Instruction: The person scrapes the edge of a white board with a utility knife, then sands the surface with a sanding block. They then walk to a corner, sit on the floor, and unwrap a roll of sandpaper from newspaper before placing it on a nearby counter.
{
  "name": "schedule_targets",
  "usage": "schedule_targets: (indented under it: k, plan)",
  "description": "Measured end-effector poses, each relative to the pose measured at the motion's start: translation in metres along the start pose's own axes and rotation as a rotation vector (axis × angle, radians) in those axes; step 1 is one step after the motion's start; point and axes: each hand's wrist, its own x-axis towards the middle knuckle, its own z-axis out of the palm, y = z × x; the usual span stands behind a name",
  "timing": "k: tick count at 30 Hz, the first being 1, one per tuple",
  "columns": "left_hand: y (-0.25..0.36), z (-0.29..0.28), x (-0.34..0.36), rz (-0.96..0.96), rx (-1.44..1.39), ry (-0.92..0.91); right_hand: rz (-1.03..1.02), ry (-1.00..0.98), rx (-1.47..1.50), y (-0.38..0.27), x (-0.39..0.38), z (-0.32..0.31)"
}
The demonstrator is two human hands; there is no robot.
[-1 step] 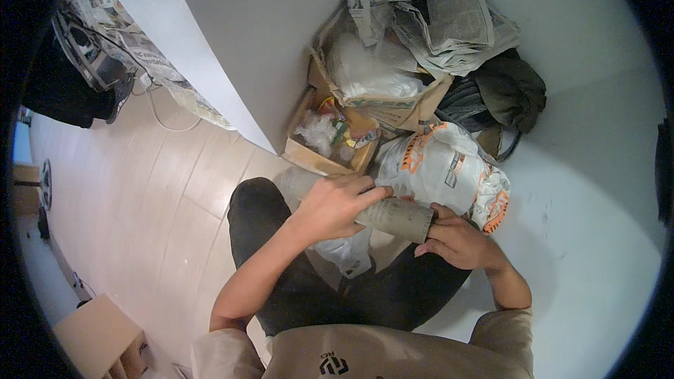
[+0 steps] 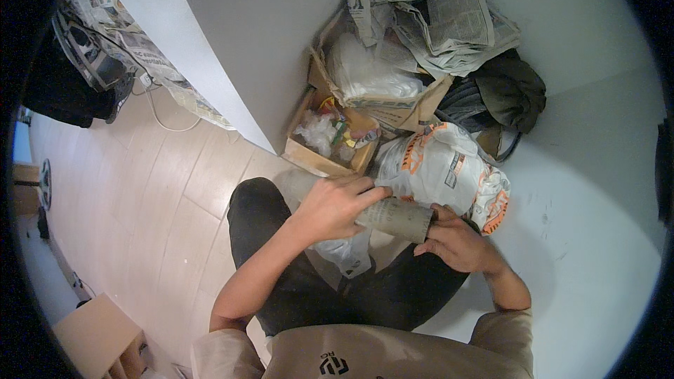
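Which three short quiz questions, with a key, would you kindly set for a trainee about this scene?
1. The left hand grips a grey-brown, cardboard-looking tube. Where is the right hand? A: at the tube's right end; B: on the floor; C: on the wall.
2. True or false: the white plastic bag with orange print lies right of the small open brown cardboard box.
3. Fill in: the folded grey printed sheets are ____.
Key: 1 A; 2 true; 3 newspaper.
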Motion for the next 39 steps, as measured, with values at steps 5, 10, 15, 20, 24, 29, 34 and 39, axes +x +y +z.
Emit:
schedule_targets:
  k: [5,10,15,20,24,29,34,39]
  plan:
    - [-0.002,0.009,-0.004,-0.039,-0.077,-0.018,0.093,0.092,0.039,-0.016,0.001,0.006]
    - [-0.002,0.025,-0.007,-0.081,-0.287,0.137,0.273,0.102,0.024,-0.026,0.004,-0.012]
    - [0.019,0.039,-0.023,-0.377,-0.684,0.209,0.142,0.461,0.295,-0.024,0.01,-0.01]
    - [0.039,0.048,-0.032,-0.422,-1.005,0.503,0.014,0.255,0.778,0.008,0.028,0.042]
    - [0.036,0.042,-0.049,-0.593,-1.465,0.47,-0.022,0.451,0.072,-0.003,0.122,-0.041]
    - [0.016,0.093,-0.058,-0.682,-1.533,0.31,-0.325,0.27,-0.527,0.125,0.309,-0.12]
    - [-0.005,0.112,-0.106,-0.833,-1.165,0.384,-0.001,-0.04,-0.756,0.113,0.34,-0.107]
    - [0.002,0.099,-0.109,-0.98,-1.277,0.501,0.176,-0.158,-0.859,0.129,0.303,-0.112]
